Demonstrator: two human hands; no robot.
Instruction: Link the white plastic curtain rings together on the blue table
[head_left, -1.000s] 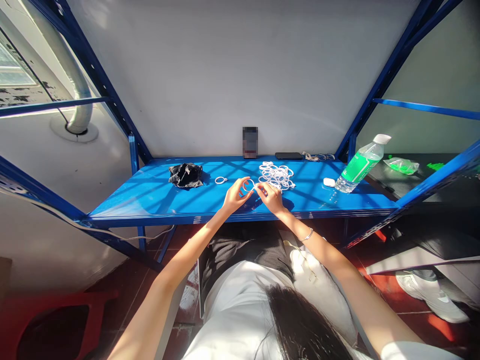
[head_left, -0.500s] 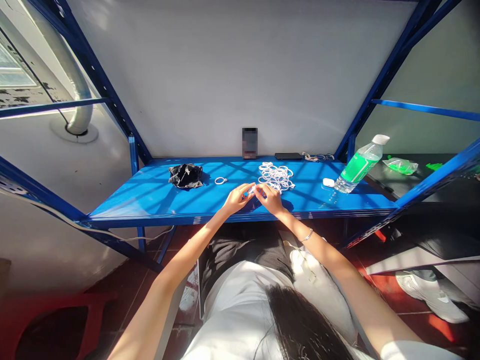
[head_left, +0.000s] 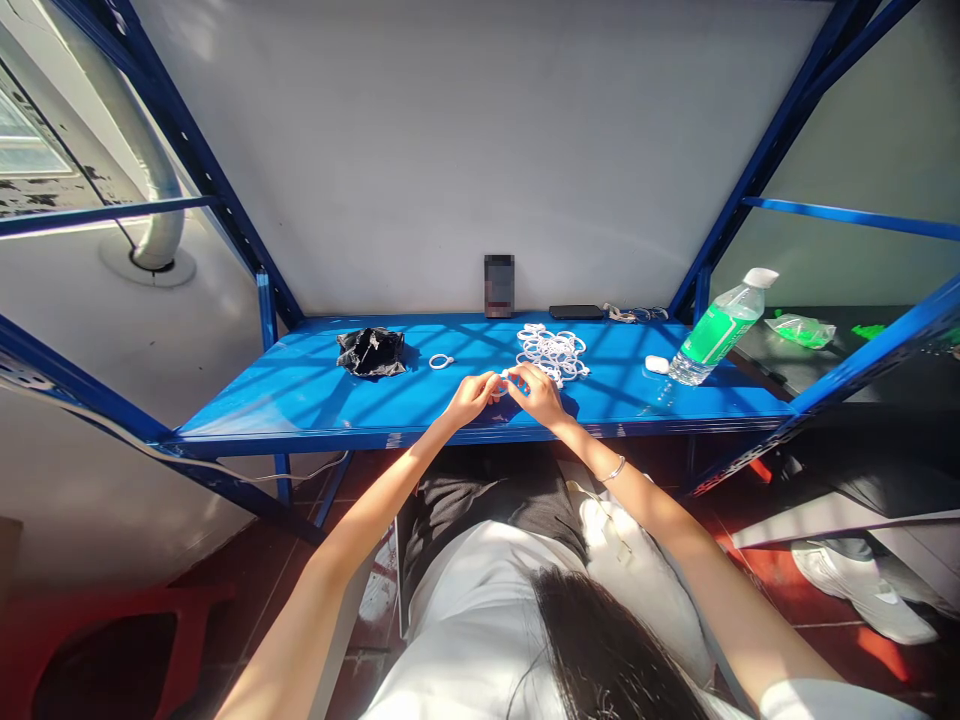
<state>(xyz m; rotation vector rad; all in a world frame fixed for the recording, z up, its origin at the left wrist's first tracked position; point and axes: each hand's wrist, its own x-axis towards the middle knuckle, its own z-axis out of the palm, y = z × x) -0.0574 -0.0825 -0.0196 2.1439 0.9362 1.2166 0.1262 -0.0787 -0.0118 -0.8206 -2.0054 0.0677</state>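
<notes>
My left hand (head_left: pixel 474 396) and my right hand (head_left: pixel 537 393) meet above the front of the blue shelf, fingertips pinched together. Between them they hold a small white ring (head_left: pixel 504 377), mostly covered by the fingers. Just behind my right hand lies a heap of white rings (head_left: pixel 551 350), loosely tangled. A single white ring (head_left: pixel 441 361) rests apart from the heap, to the left of my hands. Further left sits a crumpled black plastic bag (head_left: pixel 371 352).
On the blue shelf (head_left: pixel 300 385), a phone-like dark object (head_left: pixel 499 287) leans on the wall, a black phone (head_left: pixel 576 312) lies flat, and a cable (head_left: pixel 634 314) is beside it. A water bottle (head_left: pixel 716 332) and a small white case (head_left: pixel 657 365) stand right. Blue posts frame both sides.
My fingers have shifted slightly around the held white ring, turning it so that more of it shows below the fingertips. The other things have stayed put.
</notes>
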